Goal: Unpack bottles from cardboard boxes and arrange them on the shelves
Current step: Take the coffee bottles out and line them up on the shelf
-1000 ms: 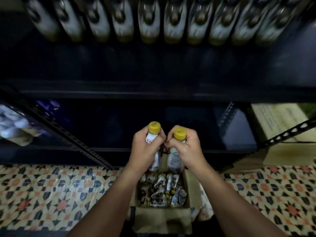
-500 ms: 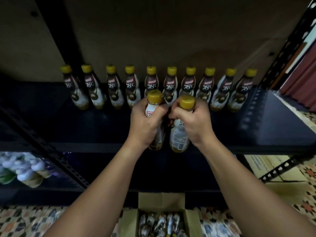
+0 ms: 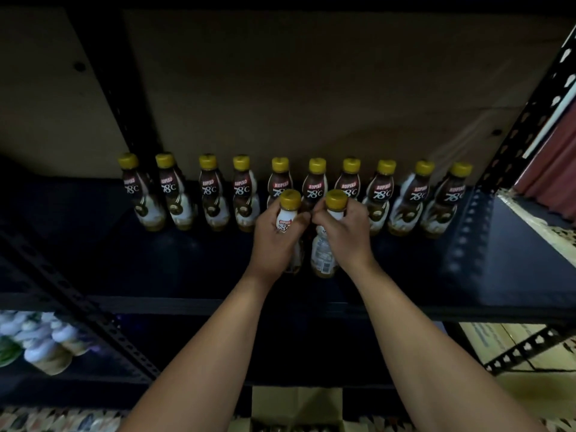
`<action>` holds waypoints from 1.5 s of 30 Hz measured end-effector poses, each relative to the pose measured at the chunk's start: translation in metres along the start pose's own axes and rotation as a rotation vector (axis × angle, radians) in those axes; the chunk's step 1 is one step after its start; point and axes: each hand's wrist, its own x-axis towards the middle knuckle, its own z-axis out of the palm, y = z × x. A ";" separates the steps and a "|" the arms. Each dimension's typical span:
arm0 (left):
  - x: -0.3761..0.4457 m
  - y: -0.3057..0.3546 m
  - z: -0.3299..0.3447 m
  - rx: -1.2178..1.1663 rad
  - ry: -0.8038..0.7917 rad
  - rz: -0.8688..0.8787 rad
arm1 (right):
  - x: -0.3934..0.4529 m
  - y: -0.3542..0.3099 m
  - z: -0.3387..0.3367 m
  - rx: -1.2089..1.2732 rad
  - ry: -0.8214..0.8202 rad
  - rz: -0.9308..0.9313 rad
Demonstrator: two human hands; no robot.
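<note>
My left hand (image 3: 274, 241) grips a yellow-capped coffee bottle (image 3: 288, 213) by its neck. My right hand (image 3: 344, 236) grips a second such bottle (image 3: 324, 257). Both bottles stand upright side by side over the dark shelf (image 3: 156, 263), just in front of a back row of several identical bottles (image 3: 208, 194). Whether their bases touch the shelf I cannot tell. The open cardboard box (image 3: 293, 403) sits on the floor at the bottom edge, its contents mostly cut off.
Perforated black uprights (image 3: 530, 113) frame the shelf at right and cross at lower left. A lower shelf at left holds pale bottles (image 3: 46, 341). Another carton (image 3: 498, 341) lies at lower right. Bare shelf surface lies left and right of my hands.
Both hands lifted the two bottles from above the box up to the shelf and moved them inward toward the back row. The view tilted up from the floor.
</note>
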 end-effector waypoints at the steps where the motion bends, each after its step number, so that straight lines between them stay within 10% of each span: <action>1: 0.003 -0.002 0.000 -0.002 0.003 0.001 | 0.003 0.002 0.001 -0.017 0.011 -0.001; 21: -0.010 -0.020 -0.038 0.136 -0.130 -0.097 | -0.028 0.036 -0.042 -0.036 -0.287 0.130; 45: -0.020 -0.026 -0.035 0.262 -0.063 -0.076 | -0.035 0.049 -0.041 -0.300 -0.197 0.050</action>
